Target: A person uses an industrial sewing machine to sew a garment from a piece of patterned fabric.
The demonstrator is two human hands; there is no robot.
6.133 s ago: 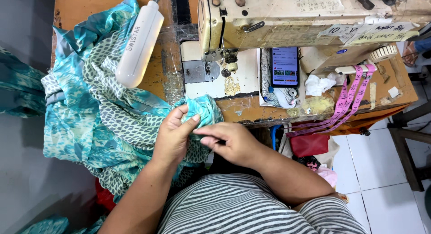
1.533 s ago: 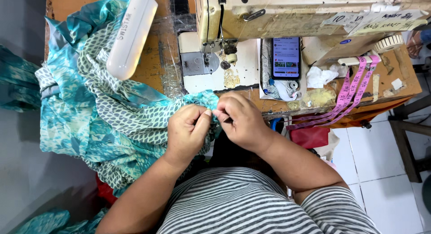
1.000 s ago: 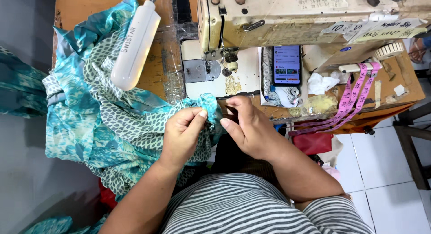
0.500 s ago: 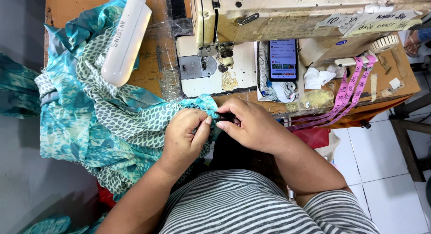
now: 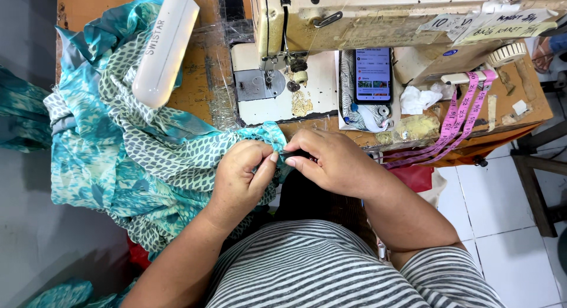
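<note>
Hands: left hand (image 5: 239,178) and right hand (image 5: 332,163) sit just in front of the striped shirt (image 5: 331,266), thumbs nearly meeting; both sets of fingers are pinched narrow on a small bunched fold of the teal patterned fabric (image 5: 147,148).
Change: half a second ago the hands held the same fold in the same spot at the table's near edge; the pinch looks no wider or tighter, and only the camera's aim has shifted a little.
Fabric: its gathered end lies between the fingertips, the rest spreads left over the table and hangs off the left edge.
Edges and room: the wooden table (image 5: 201,89) ends just behind the knuckles; bare floor tiles (image 5: 490,201) lie open to the right, cloth fills the left.
Beyond: white sewing-machine bed (image 5: 277,92) directly past the hands, needle area above it.
Around: white tube lamp (image 5: 166,45) rests on the cloth at left; phone (image 5: 372,75), crumpled tissue (image 5: 418,99) and pink measuring tape (image 5: 458,125) lie right of the bed.
In the way: the machine body (image 5: 378,15) blocks the far side.
</note>
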